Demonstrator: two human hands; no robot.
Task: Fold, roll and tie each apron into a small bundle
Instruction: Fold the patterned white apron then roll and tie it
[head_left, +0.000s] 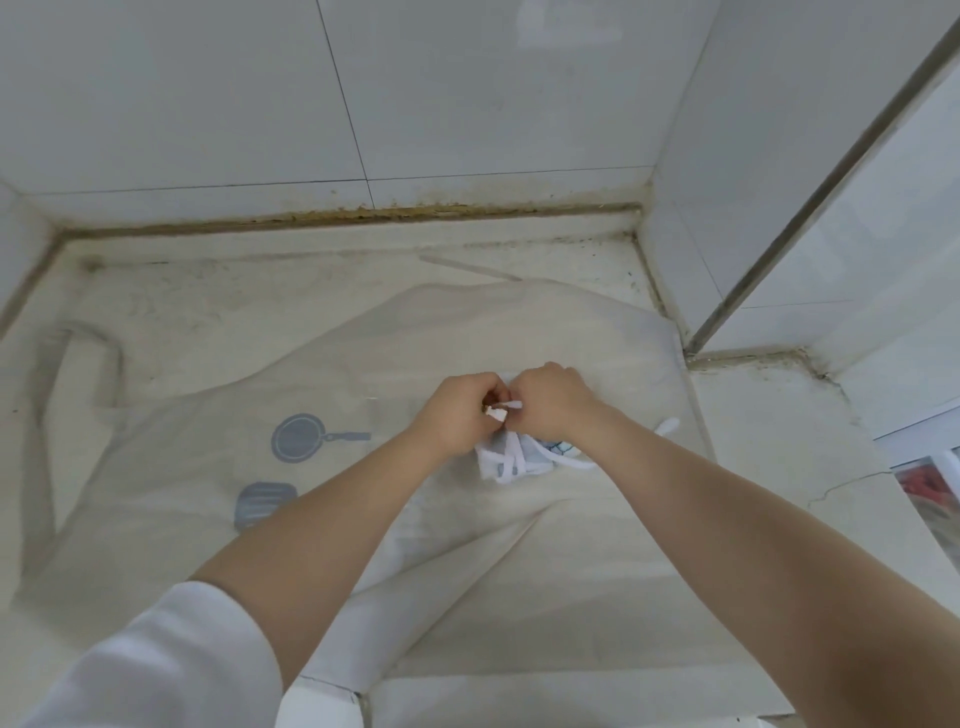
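Aprons, two of them, share the head view; a small white apron bundle (511, 460) sits on top of a large beige apron (363, 374) that lies spread flat over the pale stone desk (769, 415); the bundle is just under the two hands, near the middle of the beige cloth, and much of it is hidden by them, so its full shape is hard to make out. The left hand (457, 413) and the right hand (550, 402) meet knuckle to knuckle above it; both have their fingers curled tight, pinching a white strap (506, 408) between them, with a short frayed end poking out where the hands touch. A loop of the strap trails out on the right of the bundle (667, 426). Printed on the beige apron, left of the hands, are a grey frying pan (301, 436) and a second grey shape (265, 501) partly covered by the left forearm. The beige apron's neck strap (78, 338) lies looped at far left. A white sleeve (171, 660) is cut off at the bottom edge; tiled walls (208, 104) close in behind, with dirty grout along the joint.
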